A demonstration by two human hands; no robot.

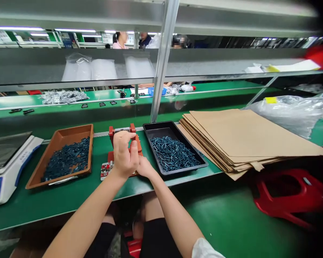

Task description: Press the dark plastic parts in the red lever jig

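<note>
My left hand point(125, 154) is raised in front of a small red bench press point(111, 157), its fingers curled and thumb up. Whatever those fingers close around, if anything, is hidden behind the hand. My right hand point(144, 166) is low at the press's right side, touching or just behind the left wrist; its fingers are out of sight. Left of the press lies a brown tray point(90, 150) of flat dark-blue pieces point(70, 157). On its right a black tray point(161, 125) holds many small narrow dark-blue pieces point(174, 154).
A white weighing scale point(18, 168) stands at the far left. Brown cardboard sheets point(239, 132) are stacked at right, overhanging the bench edge. A red stool point(285, 193) is below them. A metal post point(161, 64) and a shelf with plastic bags point(103, 70) rise behind. People point(120, 40) are beyond.
</note>
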